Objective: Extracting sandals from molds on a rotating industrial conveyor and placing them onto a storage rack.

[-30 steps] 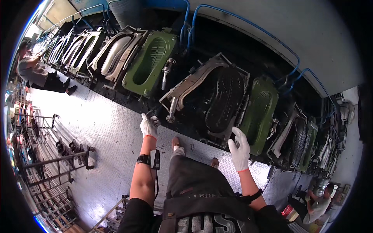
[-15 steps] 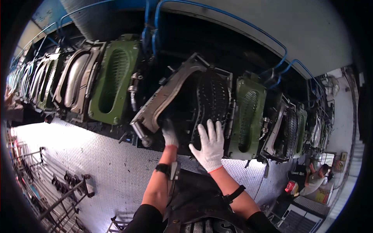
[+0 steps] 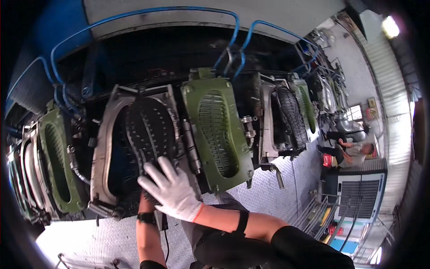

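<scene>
My right hand (image 3: 172, 190), in a white knit glove, reaches across with its fingers spread over the lower end of a black shoe sole (image 3: 151, 127). Its fingertips appear to touch the sole. The sole, studded with small tread marks, sits in a mould whose grey metal side frame (image 3: 102, 166) is swung open to the left. My left forearm (image 3: 148, 237), with a dark wrist strap, comes up below the same mould; the left hand is mostly hidden behind the right, so its fingers do not show.
A green sole mould plate (image 3: 244, 159) stands to the right, another green plate (image 3: 74, 188) to the left. More moulds line the bench both ways. Blue pipes (image 3: 148, 10) arch above. A person (image 3: 356, 154) sits far right behind a grey cabinet (image 3: 360, 197). Patterned metal flooring (image 3: 103, 242) lies below.
My view has shifted to the right along the moulds. The right hand has crossed leftward over the left and now lies at the sole's lower end.
</scene>
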Motion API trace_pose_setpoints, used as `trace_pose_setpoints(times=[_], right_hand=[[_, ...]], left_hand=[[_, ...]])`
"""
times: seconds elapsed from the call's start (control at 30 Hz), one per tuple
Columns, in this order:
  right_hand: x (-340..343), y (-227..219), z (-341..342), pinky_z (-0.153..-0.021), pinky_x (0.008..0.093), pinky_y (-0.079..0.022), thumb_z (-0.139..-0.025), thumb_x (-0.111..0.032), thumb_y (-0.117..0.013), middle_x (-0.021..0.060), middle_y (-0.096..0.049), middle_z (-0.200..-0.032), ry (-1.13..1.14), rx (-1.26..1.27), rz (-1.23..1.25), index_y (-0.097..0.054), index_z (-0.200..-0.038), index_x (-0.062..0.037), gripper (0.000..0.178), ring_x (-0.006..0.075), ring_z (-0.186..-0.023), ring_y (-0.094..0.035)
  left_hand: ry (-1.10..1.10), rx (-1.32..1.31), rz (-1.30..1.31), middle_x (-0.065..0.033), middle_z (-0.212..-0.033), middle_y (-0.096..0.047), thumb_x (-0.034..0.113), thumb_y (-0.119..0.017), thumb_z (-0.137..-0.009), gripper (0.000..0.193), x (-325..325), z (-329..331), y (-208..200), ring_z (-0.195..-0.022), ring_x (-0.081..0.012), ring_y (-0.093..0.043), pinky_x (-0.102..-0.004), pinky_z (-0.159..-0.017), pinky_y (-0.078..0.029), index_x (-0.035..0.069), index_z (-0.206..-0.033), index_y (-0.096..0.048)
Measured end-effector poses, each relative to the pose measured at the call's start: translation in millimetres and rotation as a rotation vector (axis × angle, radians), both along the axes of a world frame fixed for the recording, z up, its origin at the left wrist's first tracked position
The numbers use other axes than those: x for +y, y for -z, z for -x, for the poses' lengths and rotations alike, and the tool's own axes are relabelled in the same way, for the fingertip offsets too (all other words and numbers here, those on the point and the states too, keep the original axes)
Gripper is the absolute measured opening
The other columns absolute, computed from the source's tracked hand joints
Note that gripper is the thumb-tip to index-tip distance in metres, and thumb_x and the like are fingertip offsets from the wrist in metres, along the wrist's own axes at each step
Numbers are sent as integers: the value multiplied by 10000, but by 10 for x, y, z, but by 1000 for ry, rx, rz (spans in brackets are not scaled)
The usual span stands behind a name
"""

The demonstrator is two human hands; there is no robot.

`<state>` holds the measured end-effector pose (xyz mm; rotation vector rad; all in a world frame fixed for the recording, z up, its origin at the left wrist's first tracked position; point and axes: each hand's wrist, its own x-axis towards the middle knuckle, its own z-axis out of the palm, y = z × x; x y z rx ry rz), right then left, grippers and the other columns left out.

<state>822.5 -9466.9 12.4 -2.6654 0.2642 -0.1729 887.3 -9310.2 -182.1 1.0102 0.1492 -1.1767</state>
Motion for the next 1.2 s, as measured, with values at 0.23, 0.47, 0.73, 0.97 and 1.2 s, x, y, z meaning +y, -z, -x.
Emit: trace_pose_setpoints(times=[0.23, 0.47, 0.73, 0.97, 1.2], right_hand=[[60, -74, -192, -775, 474, -483, -630, -322, -814, 147, -335, -1494, -26, -20, -41, -496, -1361, -183, 809, 441, -1370, -283], [-560, -234, -219, -881, 492, -504, -635, -267, -834, 197, -397, -1452, 121, -288, -108, -465, -1368, -118, 834, 441, -1309, -400], [-1756, -633, 412, -865, 396, -559, -840, -62, -582, 138, -643, -1092, 411, -643, -951, -547, -1239, -1, 406, 236, -985, -645], [-2762, -601, 2131, -893, 521, -538, -777, -113, -721, 126, -590, -1227, 1012, -881, -1034, -568, -1149, -17, 413, 313, -1074, -604], [-3746, -211, 3912, -943, 508, -523, -806, -147, -583, 129, -656, -1171, 1175, -1374, -1837, -587, -1197, -25, 410, 333, -1113, -604]], left_hand=[[-64, 11, -35, -107, -1408, -500, 297, -444, -1015, 446, 457, 90, 77, -1272, -235, -494, -334, -1039, -389, 55, -1388, -480], [-73, 78, -198, -96, -1410, -498, 297, -440, -1016, 443, 1098, 592, -13, -1268, -227, -498, -333, -1038, -394, 64, -1391, -478], [-151, -79, -241, -84, -1411, -496, 296, -435, -1019, 439, 913, 240, 308, -1262, -217, -503, -332, -1038, -400, 73, -1395, -475], [-343, -202, -19, -74, -1395, -513, 338, -418, -1026, 462, 639, -373, 575, -1245, -214, -514, -368, -1064, -397, 99, -1420, -446], [-522, -127, -348, -68, -1032, -653, 454, -518, -957, 433, 883, 1704, 297, -882, -198, -616, -343, -761, -501, 67, -1134, -604]])
